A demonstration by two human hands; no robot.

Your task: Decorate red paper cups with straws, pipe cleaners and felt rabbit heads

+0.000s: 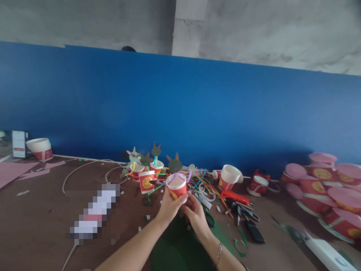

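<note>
My left hand (170, 207) is wrapped round a red and white paper cup (175, 190) held upright above the table. On top of the cup is a dark paper animal head (175, 165) with two pointed ears, and purple pipe-cleaner arms (188, 177) stick out at its sides. Close by the cup's lower right, my right hand (196, 212) has its fingers bent together; what they hold, if anything, is hidden. Beneath both hands lies a dark green sheet (180, 248). Behind the held cup stand several similar cup figures (147, 182).
Pipe cleaners (207, 190) lie tangled to the right, near a red-handled tool (237, 197), keys (248, 212) and a white cup (229, 177). Stacked red cups with pink discs (321, 173) fill the right. A phone (19, 144) leans at far left. A blue partition (180, 109) stands behind.
</note>
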